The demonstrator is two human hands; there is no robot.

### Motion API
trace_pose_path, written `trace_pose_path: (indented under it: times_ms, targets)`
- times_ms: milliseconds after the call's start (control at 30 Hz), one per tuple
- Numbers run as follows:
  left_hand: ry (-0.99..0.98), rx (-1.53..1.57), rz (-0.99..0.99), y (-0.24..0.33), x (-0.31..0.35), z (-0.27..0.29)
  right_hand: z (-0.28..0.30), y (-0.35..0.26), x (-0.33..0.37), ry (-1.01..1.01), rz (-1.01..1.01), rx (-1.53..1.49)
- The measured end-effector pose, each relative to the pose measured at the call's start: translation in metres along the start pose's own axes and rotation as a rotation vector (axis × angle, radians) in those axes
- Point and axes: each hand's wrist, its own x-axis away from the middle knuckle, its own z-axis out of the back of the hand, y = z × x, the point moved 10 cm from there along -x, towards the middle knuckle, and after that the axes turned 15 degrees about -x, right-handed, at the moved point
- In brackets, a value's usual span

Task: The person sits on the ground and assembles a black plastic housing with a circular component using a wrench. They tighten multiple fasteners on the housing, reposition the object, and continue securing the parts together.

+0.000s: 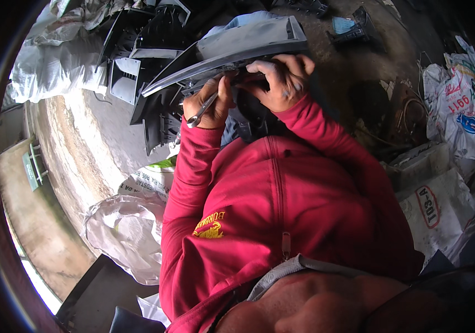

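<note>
A long black and grey panel (248, 41) lies tilted in front of my chest, its long rim running from lower left to upper right. My left hand (208, 105) is closed around a metal wrench (202, 109), whose rounded end sticks out near the wrist. The wrench's other end is hidden by the fingers. Just under the panel's near edge, my right hand (284, 83) has its thumb and fingers bent together toward the left hand. Whatever sits between those right fingertips is too dark to make out.
Several similar dark parts (124, 80) are heaped beyond and left of the panel. White plastic sacks (60, 69) stand at far left, with another bag (129, 236) by my left elbow. Printed sacks (454, 100) lie at right. A black part (359, 30) rests on the far floor.
</note>
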Motion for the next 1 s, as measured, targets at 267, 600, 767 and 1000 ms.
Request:
trace_pose_path:
  times_ms: [267,600,767,1000]
  targets:
    - [0.127,-0.009,-0.372,0.057,-0.008,0.049,-0.001,0.011,-0.005,-0.085,-0.030,0.053]
    - [0.035,-0.438,-0.493,0.062,-0.085,0.111,-0.022,0.032,-0.048,-0.189,0.006,-0.041]
    - [0.060,-0.773,-0.619,0.057,-0.139,0.106,-0.055,0.031,-0.106,-0.308,0.192,-0.047]
    - [0.185,-0.871,-0.410,-0.016,-0.261,0.191,-0.075,0.031,-0.227,-0.109,0.207,-0.021]
